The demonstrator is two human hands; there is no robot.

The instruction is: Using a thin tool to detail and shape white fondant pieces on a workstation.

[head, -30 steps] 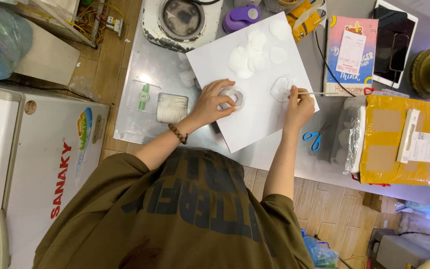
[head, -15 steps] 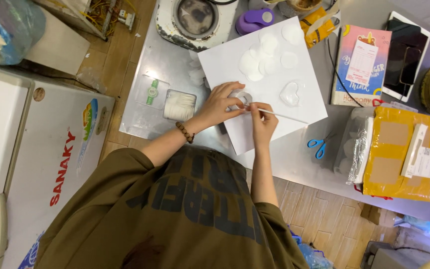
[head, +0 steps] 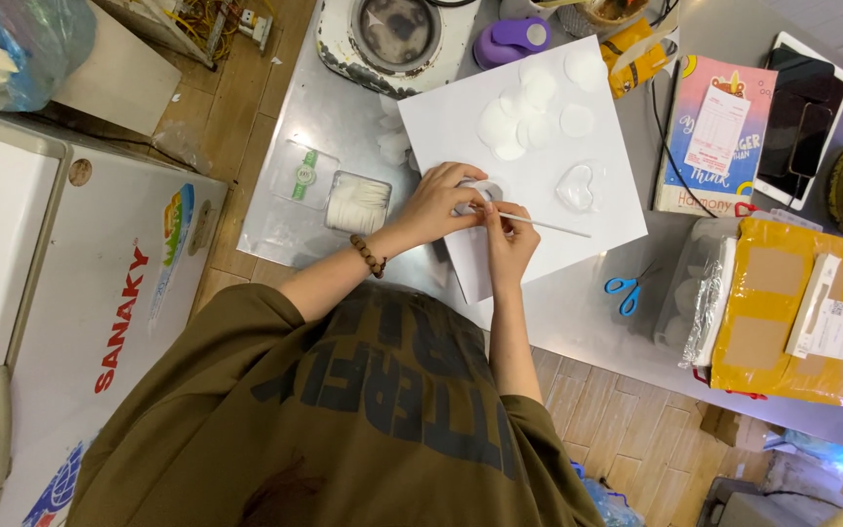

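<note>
Where the white sheet [head: 578,210] lies on the grey tabletop [head: 587,312], we list the following. Item one: our left hand [head: 438,202], fingers curled around a small clear round mould [head: 485,190] held down on the near left part of the sheet. Item two: our right hand [head: 509,239], closed in a pinch on a thin white stick [head: 543,224] whose shaft runs out to the right across the sheet, its inner end meeting the mould. Both hands touch each other over the mould. Item three: a clear heart-shaped mould [head: 576,185], just right of the hands, on the sheet. Item four: white round pads [head: 529,102], a loose cluster at the far part of the sheet. Item five: blue-handled scissors [head: 624,289], near right of the sheet. Item six: a clear box of white contents [head: 357,202], left of the sheet. Item seven: a beaded bracelet [head: 371,256] on our left wrist.
</note>
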